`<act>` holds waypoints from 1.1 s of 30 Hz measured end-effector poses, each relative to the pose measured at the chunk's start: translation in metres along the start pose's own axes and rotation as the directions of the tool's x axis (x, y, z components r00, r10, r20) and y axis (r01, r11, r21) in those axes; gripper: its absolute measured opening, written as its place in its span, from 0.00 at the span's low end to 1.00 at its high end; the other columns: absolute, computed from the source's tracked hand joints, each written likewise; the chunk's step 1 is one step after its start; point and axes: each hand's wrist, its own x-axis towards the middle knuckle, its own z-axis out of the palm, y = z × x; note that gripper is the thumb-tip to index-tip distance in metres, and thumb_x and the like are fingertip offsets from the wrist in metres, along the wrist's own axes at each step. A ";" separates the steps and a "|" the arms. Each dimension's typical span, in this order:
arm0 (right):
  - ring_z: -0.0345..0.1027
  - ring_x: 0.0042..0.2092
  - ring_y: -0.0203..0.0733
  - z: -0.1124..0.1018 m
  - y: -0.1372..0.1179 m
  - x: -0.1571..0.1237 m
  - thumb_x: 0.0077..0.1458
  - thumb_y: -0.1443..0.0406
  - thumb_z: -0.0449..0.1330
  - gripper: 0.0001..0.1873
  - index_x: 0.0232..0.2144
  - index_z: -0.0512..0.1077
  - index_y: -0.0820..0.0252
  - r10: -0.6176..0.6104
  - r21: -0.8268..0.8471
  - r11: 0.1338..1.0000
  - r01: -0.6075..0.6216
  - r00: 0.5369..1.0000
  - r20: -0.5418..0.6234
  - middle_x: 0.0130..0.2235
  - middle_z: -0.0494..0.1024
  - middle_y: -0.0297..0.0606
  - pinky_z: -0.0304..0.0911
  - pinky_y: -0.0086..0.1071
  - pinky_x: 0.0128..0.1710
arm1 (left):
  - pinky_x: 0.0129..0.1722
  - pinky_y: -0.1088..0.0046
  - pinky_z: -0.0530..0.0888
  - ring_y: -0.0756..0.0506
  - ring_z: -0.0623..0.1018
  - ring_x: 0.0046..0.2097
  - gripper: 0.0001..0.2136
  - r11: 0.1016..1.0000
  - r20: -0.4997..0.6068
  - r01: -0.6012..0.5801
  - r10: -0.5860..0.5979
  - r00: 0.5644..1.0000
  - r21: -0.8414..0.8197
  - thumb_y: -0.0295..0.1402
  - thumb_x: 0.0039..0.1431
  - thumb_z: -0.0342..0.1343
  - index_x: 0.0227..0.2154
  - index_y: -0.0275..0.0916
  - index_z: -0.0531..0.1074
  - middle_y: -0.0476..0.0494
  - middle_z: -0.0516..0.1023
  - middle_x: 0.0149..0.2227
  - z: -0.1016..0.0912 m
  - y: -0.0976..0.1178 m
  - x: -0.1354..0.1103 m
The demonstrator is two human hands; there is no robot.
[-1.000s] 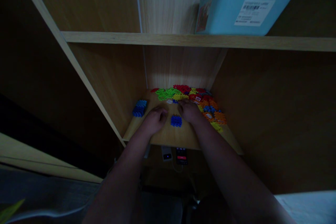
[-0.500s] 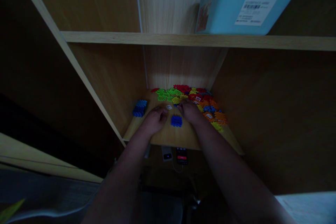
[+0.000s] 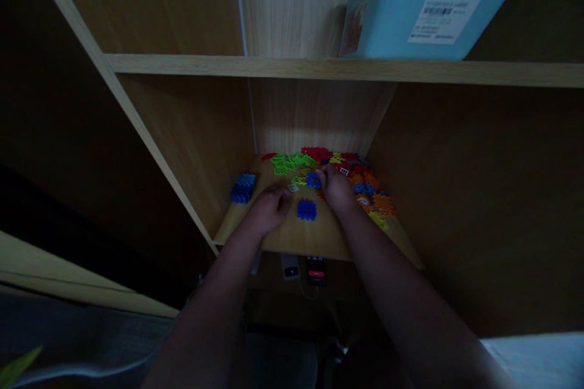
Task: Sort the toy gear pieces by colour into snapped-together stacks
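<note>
My right hand (image 3: pixel 336 188) pinches a blue interlocking plastic tile (image 3: pixel 312 180) at its right edge, among the loose coloured pieces. My left hand (image 3: pixel 272 206) rests on the shelf board with its fingers curled in; whatever they may hold is hidden. Between the hands, nearer the front, lies a squarish blue stack of tiles (image 3: pixel 306 210). Close to the left fingertips is a small white window-like piece (image 3: pixel 293 187). A yellow-green tile (image 3: pixel 299 180) lies just left of the blue one in my right hand.
Green tiles (image 3: pixel 285 164), red tiles (image 3: pixel 317 153) and orange tiles (image 3: pixel 383 204) spread across the back and right. Another blue stack (image 3: pixel 243 188) stands by the left wall. A light-blue bin (image 3: pixel 410 6) sits on the upper shelf (image 3: pixel 292 67). Below is a lit phone (image 3: pixel 316 270).
My right hand has shifted slightly right and toward me, bringing the blue tile into fuller view. A yellow-green tile now shows beside it. The left hand has stayed put.
</note>
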 end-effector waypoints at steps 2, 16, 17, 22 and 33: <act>0.80 0.41 0.51 -0.001 0.001 0.000 0.77 0.54 0.49 0.19 0.48 0.74 0.59 0.027 0.049 0.998 -0.025 0.998 -0.056 0.41 0.85 0.47 0.67 0.37 0.42 | 0.55 0.58 0.80 0.39 0.83 0.49 0.07 1.000 0.002 0.000 0.000 1.000 0.003 0.26 0.68 0.55 0.43 0.39 0.78 0.38 0.84 0.46 0.000 0.000 0.000; 0.84 0.42 0.49 -0.005 0.002 -0.003 0.75 0.46 0.46 0.20 0.49 0.63 0.53 0.134 0.539 0.842 -0.016 0.974 -0.181 0.44 0.83 0.45 0.76 0.39 0.42 | 0.56 0.57 0.80 0.39 0.84 0.49 0.07 1.000 0.003 0.003 -0.003 1.000 0.004 0.27 0.69 0.55 0.44 0.40 0.78 0.38 0.84 0.47 0.002 -0.003 -0.001; 0.83 0.43 0.49 -0.005 0.002 -0.003 0.74 0.47 0.48 0.18 0.49 0.63 0.53 0.121 0.539 0.842 0.005 0.973 -0.198 0.46 0.83 0.46 0.76 0.39 0.43 | 0.56 0.57 0.80 0.39 0.84 0.49 0.07 1.000 0.004 0.001 -0.001 1.000 0.004 0.27 0.70 0.56 0.43 0.40 0.78 0.38 0.84 0.47 0.002 -0.003 -0.001; 0.79 0.51 0.48 -0.001 0.002 -0.003 0.68 0.53 0.55 0.14 0.49 0.62 0.53 0.026 0.494 0.865 0.085 0.976 -0.214 0.53 0.81 0.48 0.74 0.39 0.49 | 0.56 0.57 0.80 0.39 0.83 0.49 0.06 1.000 -0.001 -0.017 0.017 1.000 0.007 0.28 0.70 0.56 0.43 0.40 0.78 0.38 0.84 0.46 0.001 -0.001 0.000; 0.78 0.46 0.46 0.009 0.005 -0.002 0.63 0.59 0.62 0.12 0.47 0.68 0.52 -0.082 0.548 0.812 0.203 0.968 -0.238 0.49 0.79 0.41 0.75 0.39 0.48 | 0.58 0.55 0.80 0.38 0.83 0.52 0.08 0.999 -0.041 -0.030 0.031 0.999 0.026 0.26 0.69 0.56 0.47 0.39 0.76 0.37 0.84 0.49 0.003 -0.005 0.000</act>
